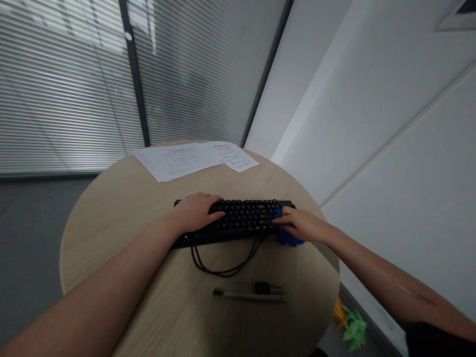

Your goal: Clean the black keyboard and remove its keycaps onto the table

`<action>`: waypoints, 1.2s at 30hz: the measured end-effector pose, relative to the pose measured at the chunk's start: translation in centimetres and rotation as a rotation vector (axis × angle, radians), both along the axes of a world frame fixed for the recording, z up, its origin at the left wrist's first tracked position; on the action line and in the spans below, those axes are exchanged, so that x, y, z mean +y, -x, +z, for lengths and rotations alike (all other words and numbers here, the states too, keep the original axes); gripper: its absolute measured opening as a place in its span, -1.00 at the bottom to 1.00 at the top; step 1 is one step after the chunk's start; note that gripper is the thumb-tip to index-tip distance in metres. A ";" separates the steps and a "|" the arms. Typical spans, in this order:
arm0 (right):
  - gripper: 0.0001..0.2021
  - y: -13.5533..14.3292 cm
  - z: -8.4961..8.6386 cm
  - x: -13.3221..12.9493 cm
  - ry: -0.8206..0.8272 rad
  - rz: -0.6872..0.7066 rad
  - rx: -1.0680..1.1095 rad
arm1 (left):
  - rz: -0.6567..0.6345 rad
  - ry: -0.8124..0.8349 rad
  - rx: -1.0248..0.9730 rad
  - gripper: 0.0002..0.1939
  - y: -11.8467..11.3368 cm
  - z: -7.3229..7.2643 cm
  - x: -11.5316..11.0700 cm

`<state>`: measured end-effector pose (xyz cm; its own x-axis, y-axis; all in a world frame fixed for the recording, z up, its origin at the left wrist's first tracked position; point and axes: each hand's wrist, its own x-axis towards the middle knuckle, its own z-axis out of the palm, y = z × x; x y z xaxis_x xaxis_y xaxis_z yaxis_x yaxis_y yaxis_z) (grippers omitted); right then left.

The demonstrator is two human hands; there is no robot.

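A black keyboard (245, 218) lies on the round wooden table, and its looped black cable (223, 273) hangs out toward me. My left hand (197, 212) rests flat over the keyboard's left end, with the fingers stretched toward the far edge and the thumb apart on the keys. At the right end my right hand (302, 224) pinches a crumpled blue cloth (289, 239) against the keys. Part of the cloth droops past the keyboard's near edge. Some keys are hidden under both hands.
Nearer to me on the table (111, 218) lie a toothbrush-like brush (253, 296) and a small tool with a black middle (262, 287). Printed papers (182, 159) lie at the far edge. A white wall stands close on the right; green leaves (355, 328) show below.
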<state>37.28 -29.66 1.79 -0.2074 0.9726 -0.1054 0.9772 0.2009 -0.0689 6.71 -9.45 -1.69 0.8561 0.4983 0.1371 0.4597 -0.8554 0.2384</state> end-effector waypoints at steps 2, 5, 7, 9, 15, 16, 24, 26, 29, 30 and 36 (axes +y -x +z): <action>-0.58 0.0 0.0 0.1 0.012 -0.005 0.008 | 0.001 -0.017 0.003 -0.41 0.0 -0.1 0.0; -0.58 0.4 -0.1 0.4 0.012 -0.076 -0.063 | 0.001 -0.029 0.003 -0.42 0.0 -0.2 0.1; -0.59 0.8 -0.1 0.5 0.005 -0.110 -0.115 | -0.003 -0.030 -0.002 -0.42 0.0 -0.2 0.1; -0.57 0.9 -0.3 0.3 -0.002 -0.100 -0.130 | -0.007 -0.025 -0.006 -0.41 0.0 -0.2 0.2; -0.55 0.7 -0.4 -0.2 -0.014 -0.075 -0.058 | -0.004 0.006 -0.013 -0.40 0.0 -0.1 0.2; -0.56 0.6 -0.2 -0.1 -0.021 -0.088 -0.061 | 0.002 0.009 -0.013 -0.39 0.0 -0.1 0.2; -0.61 -1.1 3.0 -0.3 -0.137 -0.198 -0.100 | -0.002 -0.010 -0.005 -0.41 -0.1 -0.1 0.3; -0.63 -1.2 2.3 -0.5 -0.060 -0.179 -0.109 | 0.001 -0.013 0.002 -0.40 -0.1 -0.1 0.3; -0.62 -1.3 0.6 -0.7 0.007 -0.163 -0.100 | 0.000 -0.012 0.010 -0.39 -0.1 0.0 0.3; -0.62 -1.3 0.0 -0.7 0.014 -0.168 -0.102 | -0.001 -0.011 0.011 -0.39 -0.1 0.0 0.3; -0.59 -1.7 -0.3 -0.6 0.052 -0.191 -0.138 | 0.005 -0.009 0.008 -0.40 -0.1 0.1 0.2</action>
